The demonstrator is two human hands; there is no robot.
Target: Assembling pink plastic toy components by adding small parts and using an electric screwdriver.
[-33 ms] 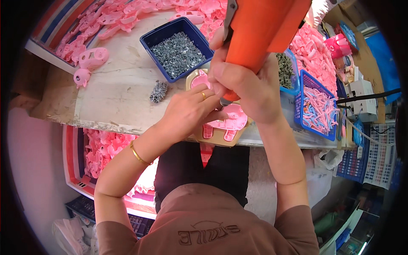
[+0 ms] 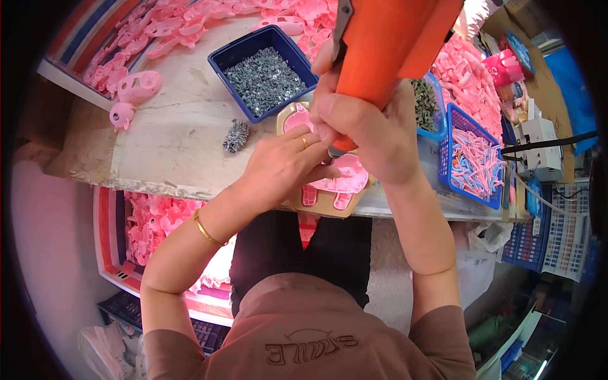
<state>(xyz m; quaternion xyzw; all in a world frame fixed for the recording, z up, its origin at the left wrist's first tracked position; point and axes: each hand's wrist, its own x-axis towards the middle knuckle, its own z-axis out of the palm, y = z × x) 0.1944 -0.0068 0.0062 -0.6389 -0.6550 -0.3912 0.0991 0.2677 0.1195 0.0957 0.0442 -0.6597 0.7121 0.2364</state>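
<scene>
An orange power screwdriver (image 2: 380, 57) is gripped in my right hand (image 2: 377, 126), its metal nose angled down to a pink plastic shell part (image 2: 351, 177). That part lies in a tan fixture (image 2: 329, 208) at the table's front edge. Over the part's left side, my left hand (image 2: 275, 161) has its fingers drawn together close to the driver's nose. Whatever they pinch is hidden. Beyond the hands, a dark blue bin (image 2: 218, 62) holds many small metal screws (image 2: 269, 76). A spiky clump of screws (image 2: 236, 136) sits on the table left of my left hand.
At right stand a blue basket (image 2: 448, 149) of pink and blue sticks and a light blue tub (image 2: 437, 85) of greenish small parts. Pink parts (image 2: 183, 25) are heaped at the back. Two pink pieces (image 2: 136, 88) lie at left. A black cable (image 2: 551, 144) crosses the right side.
</scene>
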